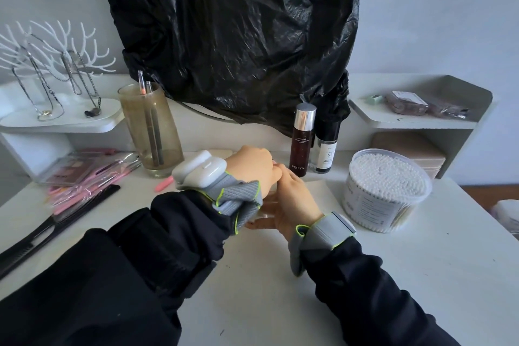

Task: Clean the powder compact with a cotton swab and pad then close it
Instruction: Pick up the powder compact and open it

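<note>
My two hands meet at the middle of the white table. My left hand (252, 167) is curled palm-down over the top of a small object. My right hand (290, 201) cups the same object from the right and below, fingers reaching left under my left wrist. Only a pale sliver of the powder compact (264, 214) shows between them; whether its lid is up or down is hidden. No cotton swab or pad can be seen in either hand. Both wrists carry grey bands with white devices.
A clear tub of cotton swabs (386, 191) stands right of my hands. Two bottles (303, 140) stand just behind them, and a cloudy glass with pencils (150, 132) at back left. Black combs (59, 219) and pink packets (92, 177) lie left. A black plastic bag (238, 36) hangs behind.
</note>
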The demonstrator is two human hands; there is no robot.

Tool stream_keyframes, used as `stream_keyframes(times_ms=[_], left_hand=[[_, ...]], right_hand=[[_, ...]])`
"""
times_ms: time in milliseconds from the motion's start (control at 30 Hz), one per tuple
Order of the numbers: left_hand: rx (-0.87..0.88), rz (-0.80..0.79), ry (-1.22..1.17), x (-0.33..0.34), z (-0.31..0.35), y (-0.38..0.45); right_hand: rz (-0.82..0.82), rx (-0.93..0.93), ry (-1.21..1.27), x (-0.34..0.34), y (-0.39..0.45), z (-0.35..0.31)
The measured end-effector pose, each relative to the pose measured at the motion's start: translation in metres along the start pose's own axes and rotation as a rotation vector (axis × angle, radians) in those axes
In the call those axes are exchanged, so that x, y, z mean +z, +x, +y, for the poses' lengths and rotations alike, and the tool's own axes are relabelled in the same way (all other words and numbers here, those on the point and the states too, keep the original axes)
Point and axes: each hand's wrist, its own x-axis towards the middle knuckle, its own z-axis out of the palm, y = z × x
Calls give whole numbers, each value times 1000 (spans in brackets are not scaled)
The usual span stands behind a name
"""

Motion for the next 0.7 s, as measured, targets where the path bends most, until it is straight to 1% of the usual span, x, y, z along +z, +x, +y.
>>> stream_keyframes(times_ms=[133, 267, 400, 700], left_hand=[[1, 25, 18, 3, -2, -1], [8, 40, -73, 4, -6, -1], [27, 61, -93, 4, -6, -3], [29, 16, -133, 1, -1, 0]], right_hand=[[-15, 37, 63, 0, -3, -3], [-14, 42, 7, 1, -5, -2], [-3, 53, -38, 0, -4, -2], [-38, 61, -14, -4, -5, -5]])
